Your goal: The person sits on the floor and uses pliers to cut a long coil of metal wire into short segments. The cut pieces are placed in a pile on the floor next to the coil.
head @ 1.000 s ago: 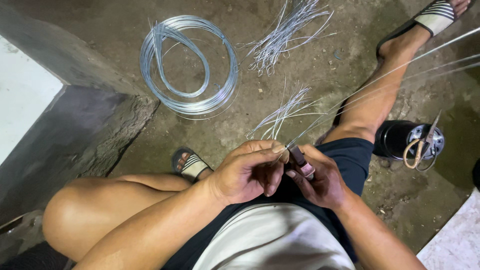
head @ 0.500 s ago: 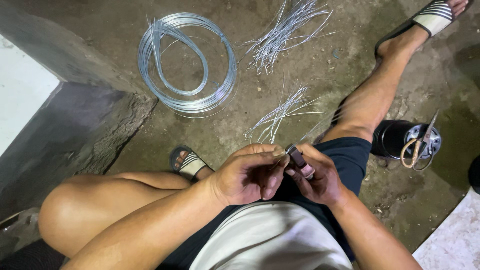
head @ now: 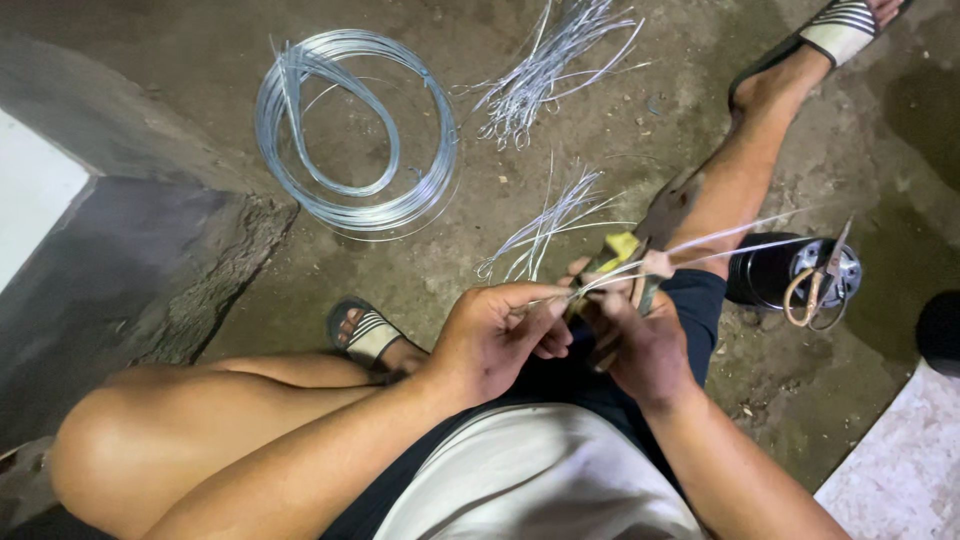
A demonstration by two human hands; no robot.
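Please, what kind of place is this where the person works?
Probably an informal home or yard work spot, not a fitted workshop. The person sits on a bare concrete floor in sandals, with a coil of wire and cut wire pieces lying directly on the ground.

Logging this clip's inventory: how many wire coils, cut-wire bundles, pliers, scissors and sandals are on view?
Wire coil: 1
Cut-wire bundles, far and near: 2
Pliers in the right hand: 1
Scissors on the black container: 1
Sandals: 2
Total: 7
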